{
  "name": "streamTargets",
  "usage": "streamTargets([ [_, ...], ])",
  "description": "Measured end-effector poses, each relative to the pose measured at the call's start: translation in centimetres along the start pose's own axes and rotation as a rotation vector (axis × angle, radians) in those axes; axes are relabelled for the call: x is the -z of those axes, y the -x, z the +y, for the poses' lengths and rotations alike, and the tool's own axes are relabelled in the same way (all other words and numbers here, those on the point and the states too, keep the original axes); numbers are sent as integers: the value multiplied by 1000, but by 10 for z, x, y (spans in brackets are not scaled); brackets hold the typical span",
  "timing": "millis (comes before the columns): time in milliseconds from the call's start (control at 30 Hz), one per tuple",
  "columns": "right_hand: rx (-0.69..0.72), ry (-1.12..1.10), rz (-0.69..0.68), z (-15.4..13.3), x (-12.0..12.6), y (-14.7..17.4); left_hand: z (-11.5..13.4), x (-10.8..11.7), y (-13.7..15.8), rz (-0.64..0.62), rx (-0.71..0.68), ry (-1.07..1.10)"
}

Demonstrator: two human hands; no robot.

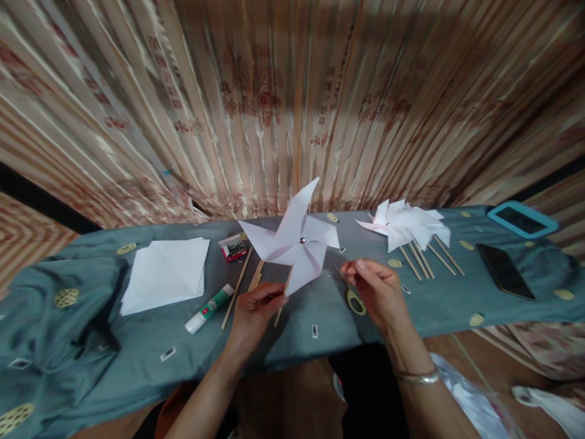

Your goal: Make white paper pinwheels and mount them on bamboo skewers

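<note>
Head view: the left hand [255,308] pinches the pinwheel [297,247] by its stick [278,316]; a loose pinch could drop it. I can't tell if the right hand [375,285] grips anything.

Black phone [505,272] near blue-framed tablet [522,220]

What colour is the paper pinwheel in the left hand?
The paper pinwheel is white; see head view.

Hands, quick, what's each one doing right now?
Left hand: closed, holding a white pinwheel by its stick.
Right hand: curled, near the yellow-handled scissors; whether it grips anything cannot be told.
</note>
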State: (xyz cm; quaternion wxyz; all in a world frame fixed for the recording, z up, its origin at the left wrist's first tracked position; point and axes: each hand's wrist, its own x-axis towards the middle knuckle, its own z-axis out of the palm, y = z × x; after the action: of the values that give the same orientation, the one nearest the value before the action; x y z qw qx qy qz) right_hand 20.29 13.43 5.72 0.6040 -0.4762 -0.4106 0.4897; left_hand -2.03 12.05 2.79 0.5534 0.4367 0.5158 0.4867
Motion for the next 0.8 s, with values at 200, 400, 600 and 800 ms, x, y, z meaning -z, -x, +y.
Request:
streamTargets([
  [200,148,128,151,1,4,-8,0,-3,4,-61,62,-29],
  [400,96,107,138,0,0,-7,-3,-3,3,-85,44,-44],
  [600,8,13,106,3,-2,-6,-8,-1,3,-85,45,-24],
  [800,-84,-40,61,4,-10,1,-6,-1,2,17,59,4],
])
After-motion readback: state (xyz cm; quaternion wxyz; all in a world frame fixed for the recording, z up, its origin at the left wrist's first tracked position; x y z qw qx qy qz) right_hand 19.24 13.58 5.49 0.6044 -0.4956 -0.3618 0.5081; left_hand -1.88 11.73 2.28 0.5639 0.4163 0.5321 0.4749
